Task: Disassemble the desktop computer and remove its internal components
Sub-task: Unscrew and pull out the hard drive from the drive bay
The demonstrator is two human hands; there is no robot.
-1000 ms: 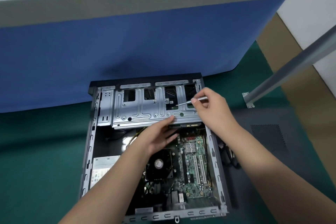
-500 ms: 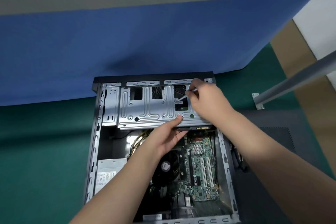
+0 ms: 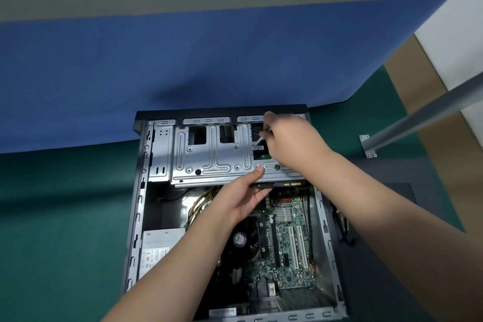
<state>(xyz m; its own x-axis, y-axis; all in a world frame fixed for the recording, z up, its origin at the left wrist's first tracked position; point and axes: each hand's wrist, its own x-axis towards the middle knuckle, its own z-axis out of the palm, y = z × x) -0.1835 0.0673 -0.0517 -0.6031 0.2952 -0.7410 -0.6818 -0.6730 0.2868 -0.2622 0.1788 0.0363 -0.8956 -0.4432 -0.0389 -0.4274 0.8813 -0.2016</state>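
Over the open case [image 3: 136, 217] our left hand [image 3: 240, 198] grips the drive cage [image 3: 209, 154] edge to steady it while our right hand [image 3: 290, 144] holds the screwdriver [image 3: 258, 140] on a screw

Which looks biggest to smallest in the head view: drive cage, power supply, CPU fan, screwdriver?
1. drive cage, the silver plate across the case's far end.
2. power supply, partly hidden by the left arm.
3. CPU fan, also partly covered.
4. screwdriver, only its tip showing out of the right hand.

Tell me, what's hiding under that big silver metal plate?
Under the drive cage, a dark drive edge pokes out by the left hand, and yellow wires emerge. Everything else beneath is covered.
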